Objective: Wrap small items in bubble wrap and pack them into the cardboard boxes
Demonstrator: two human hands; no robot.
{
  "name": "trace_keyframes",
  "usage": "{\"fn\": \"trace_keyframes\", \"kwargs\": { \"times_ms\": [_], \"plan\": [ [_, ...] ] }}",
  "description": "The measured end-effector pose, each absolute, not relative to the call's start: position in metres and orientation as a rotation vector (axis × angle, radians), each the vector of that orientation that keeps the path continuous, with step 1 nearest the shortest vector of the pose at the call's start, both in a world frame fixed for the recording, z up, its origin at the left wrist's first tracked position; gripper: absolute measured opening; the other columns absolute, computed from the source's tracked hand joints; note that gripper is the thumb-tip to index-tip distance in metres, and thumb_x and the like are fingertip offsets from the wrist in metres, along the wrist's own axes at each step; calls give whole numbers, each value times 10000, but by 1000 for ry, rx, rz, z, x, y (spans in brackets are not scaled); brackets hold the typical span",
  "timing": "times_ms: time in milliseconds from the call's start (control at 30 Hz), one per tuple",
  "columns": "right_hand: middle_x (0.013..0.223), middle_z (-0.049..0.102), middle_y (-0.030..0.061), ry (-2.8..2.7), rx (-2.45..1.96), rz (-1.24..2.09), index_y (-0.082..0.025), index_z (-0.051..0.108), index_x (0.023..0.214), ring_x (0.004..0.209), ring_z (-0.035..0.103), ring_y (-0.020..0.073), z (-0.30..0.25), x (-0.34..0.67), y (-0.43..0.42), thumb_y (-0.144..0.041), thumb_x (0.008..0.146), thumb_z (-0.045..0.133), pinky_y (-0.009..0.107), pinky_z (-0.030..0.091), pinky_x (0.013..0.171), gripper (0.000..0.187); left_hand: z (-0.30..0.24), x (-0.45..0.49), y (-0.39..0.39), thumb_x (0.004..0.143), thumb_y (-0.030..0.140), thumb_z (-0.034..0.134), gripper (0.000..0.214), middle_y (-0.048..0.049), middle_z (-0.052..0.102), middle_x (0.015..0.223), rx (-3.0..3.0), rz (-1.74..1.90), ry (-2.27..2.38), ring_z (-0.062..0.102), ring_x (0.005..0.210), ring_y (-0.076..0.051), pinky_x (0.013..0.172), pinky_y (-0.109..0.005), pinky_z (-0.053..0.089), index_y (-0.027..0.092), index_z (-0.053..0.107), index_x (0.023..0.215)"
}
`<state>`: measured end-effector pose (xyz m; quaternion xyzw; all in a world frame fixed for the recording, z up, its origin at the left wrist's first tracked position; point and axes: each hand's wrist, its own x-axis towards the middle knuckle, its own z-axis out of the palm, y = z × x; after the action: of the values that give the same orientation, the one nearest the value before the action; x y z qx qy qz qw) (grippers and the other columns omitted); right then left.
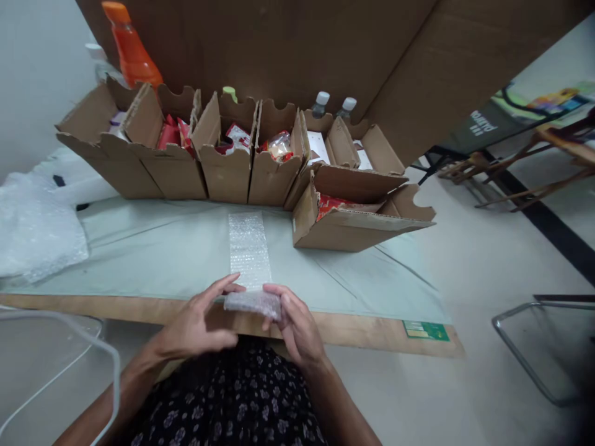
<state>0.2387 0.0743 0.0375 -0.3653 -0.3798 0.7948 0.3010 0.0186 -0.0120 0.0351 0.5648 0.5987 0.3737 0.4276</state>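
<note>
A strip of bubble wrap (249, 248) lies on the pale green table cover (153, 248), running from the boxes toward me. Its near end is rolled into a small bundle (253, 303) at the table's front edge. My right hand (295, 325) has its fingers curled round the right end of that bundle. My left hand (202, 322) is at the bundle's left side, with fingers partly spread and fingertips touching the wrap. Whatever is inside the roll is hidden.
A row of open cardboard boxes (227, 161) with red and white packets stands at the back, and one more box (353, 214) sits nearer on the right. An orange bottle (131, 49) stands behind. A heap of bubble wrap (37, 229) lies at left. Metal chair frame (534, 347) at right.
</note>
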Motion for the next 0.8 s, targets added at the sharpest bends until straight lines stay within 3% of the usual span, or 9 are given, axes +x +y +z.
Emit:
{"fn": "trace_keyframes", "kwargs": {
  "times_ms": [67, 133, 200, 300, 400, 467, 667, 733, 800],
  "plan": [
    [1009, 722, 104, -1048, -951, 2085, -208, 604, 1335, 825, 677, 209, 37, 232, 84, -574, 921, 613, 274, 527, 578, 553, 26, 27, 7, 885, 385, 599, 557, -52, 746, 1017, 1328, 1003, 1739, 706, 937, -204, 882, -354, 561, 214, 545, 1413],
    [1051, 731, 105, -1181, -1018, 1940, -230, 443, 1491, 810, 696, 206, 34, 235, 89, -532, 960, 571, 290, 537, 591, 624, 17, 31, 27, 900, 339, 537, 479, -6, 706, 809, 1299, 1054, 1868, 669, 733, -164, 722, -295, 542, 179, 584, 1349],
    [1070, 730, 93, -1450, -1089, 1650, -245, 450, 1488, 841, 699, 202, 32, 244, 90, -438, 983, 568, 320, 561, 668, 553, 9, 30, 42, 877, 305, 543, 506, 9, 696, 771, 1337, 1028, 1936, 651, 684, -160, 670, -282, 516, 173, 564, 1365],
    [1170, 718, 97, -1980, -1003, 1132, -261, 619, 1321, 1063, 668, 245, 26, 255, 89, -260, 964, 585, 427, 559, 897, 358, 3, 28, 50, 863, 255, 555, 572, 14, 713, 790, 1405, 895, 2047, 664, 697, -172, 680, -290, 505, 198, 506, 1430],
    [1436, 605, 121, -2412, -818, 776, -253, 608, 1348, 1342, 525, 302, 19, 253, 91, -130, 910, 590, 529, 464, 1071, 455, 0, 29, 52, 883, 246, 558, 616, 6, 714, 804, 1458, 728, 2172, 674, 706, -185, 687, -296, 504, 196, 448, 1487],
    [1520, 537, 137, -2601, -758, 636, -231, 587, 1375, 1414, 461, 321, 12, 246, 95, -82, 889, 588, 544, 445, 1077, 509, 0, 31, 53, 894, 242, 565, 624, -17, 718, 855, 1492, 671, 2240, 686, 750, -200, 704, -304, 516, 187, 432, 1501],
    [1238, 734, 112, -2645, -707, 535, -208, 681, 1203, 1160, 646, 271, 4, 228, 106, -37, 951, 506, 451, 474, 938, 351, 6, 32, 31, 904, 359, 634, 622, -141, 632, 1334, 1756, 1046, 2160, 616, 1207, -294, 1015, -461, 517, 217, 447, 1479],
    [1099, 779, 76, -2623, -711, 638, -213, 692, 1183, 1005, 689, 242, 8, 224, 109, -61, 973, 507, 417, 476, 890, 319, 8, 31, 19, 898, 347, 646, 572, -120, 654, 1332, 1857, 1054, 1971, 609, 1224, -285, 1056, -472, 495, 235, 499, 1439],
    [1037, 792, 53, -2596, -732, 731, -223, 698, 1177, 935, 700, 225, 14, 221, 112, -98, 992, 513, 390, 478, 861, 290, 8, 31, 13, 914, 291, 602, 466, -87, 729, 1191, 1848, 1013, 1877, 673, 1088, -248, 993, -434, 530, 232, 570, 1375]
  ]
}}
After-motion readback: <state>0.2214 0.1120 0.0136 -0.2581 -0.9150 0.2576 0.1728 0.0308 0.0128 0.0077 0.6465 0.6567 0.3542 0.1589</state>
